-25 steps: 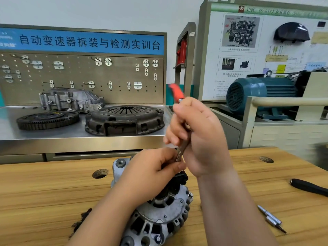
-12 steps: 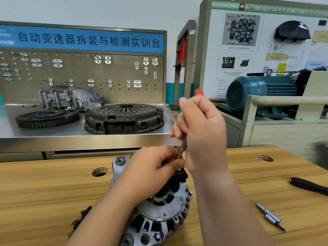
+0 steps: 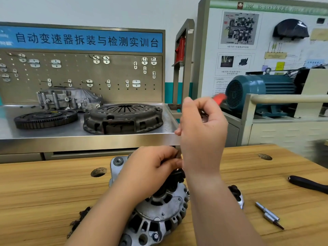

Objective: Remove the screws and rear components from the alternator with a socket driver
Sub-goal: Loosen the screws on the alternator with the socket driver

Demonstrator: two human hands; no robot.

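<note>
While the left hand [image 3: 150, 167] clamps the grey metal alternator [image 3: 159, 213], lower centre, the right hand [image 3: 202, 134] grips a red-handled socket driver [image 3: 219, 98], apparently unscrewing; steady turns needed.

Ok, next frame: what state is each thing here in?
alternator: lying on the table, rear up, black rear part in place
socket driver: tilted, tip at the alternator's rear, red handle blurred
right hand: grips the driver's upper part
left hand: pinches the driver's lower end
two loose bits: lying on the table, untouched
black-handled tool: lying on the table, untouched
</note>
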